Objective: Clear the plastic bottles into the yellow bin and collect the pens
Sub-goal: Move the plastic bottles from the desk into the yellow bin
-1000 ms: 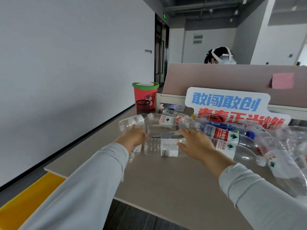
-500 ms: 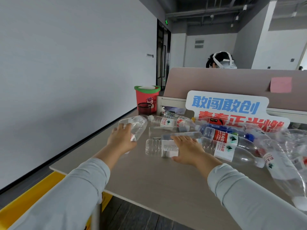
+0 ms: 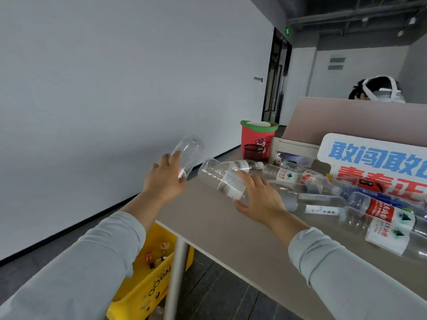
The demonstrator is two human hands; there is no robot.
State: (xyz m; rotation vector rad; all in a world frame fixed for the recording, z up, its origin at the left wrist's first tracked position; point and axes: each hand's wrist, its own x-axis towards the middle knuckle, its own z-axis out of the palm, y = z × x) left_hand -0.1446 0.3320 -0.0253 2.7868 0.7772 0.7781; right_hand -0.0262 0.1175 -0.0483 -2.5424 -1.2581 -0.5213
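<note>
The left hand (image 3: 165, 181) has lifted its clear bottle (image 3: 188, 153) off the counter (image 3: 231, 232), past the edge above the yellow bin (image 3: 147, 287). The right hand (image 3: 261, 199) now grips the white-labelled bottle (image 3: 221, 175).

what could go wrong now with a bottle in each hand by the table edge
1. The left hand holds the clear bottle out past the table, while the yellow bin sits lower and nearer the person; letting go here could miss it.
2. The right hand grips the labelled bottle beside the bottle pile; pulling it away may set the round neighbours rolling toward the edge.
</note>
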